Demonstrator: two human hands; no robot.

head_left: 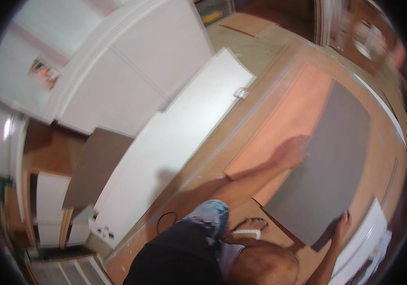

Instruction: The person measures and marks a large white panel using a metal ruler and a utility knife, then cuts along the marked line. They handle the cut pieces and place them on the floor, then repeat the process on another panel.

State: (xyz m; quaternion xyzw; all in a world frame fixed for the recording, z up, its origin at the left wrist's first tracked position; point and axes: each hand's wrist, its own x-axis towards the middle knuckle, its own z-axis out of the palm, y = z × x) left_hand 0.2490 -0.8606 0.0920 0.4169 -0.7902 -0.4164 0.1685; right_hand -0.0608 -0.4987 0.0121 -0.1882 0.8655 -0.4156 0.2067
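Note:
A long dark grey panel (329, 156) lies at a slant over an orange-tan panel (279, 126), covering part of it. My left hand (291, 149) reaches across the orange-tan panel to the grey panel's left edge. Its fingers are stretched out and slightly blurred, touching at that edge. My right hand (342, 225) is closed on the grey panel's near right edge, by a corner with a dark shadow. The undersides of the fingers are hidden there.
Both panels rest on a large brown board (213, 166). A long white panel (179, 142) lies to the left with a small pale object (240, 93) at its edge. White sheets (370, 237) are at the right. My bare foot (253, 224) is close to the panels' near end.

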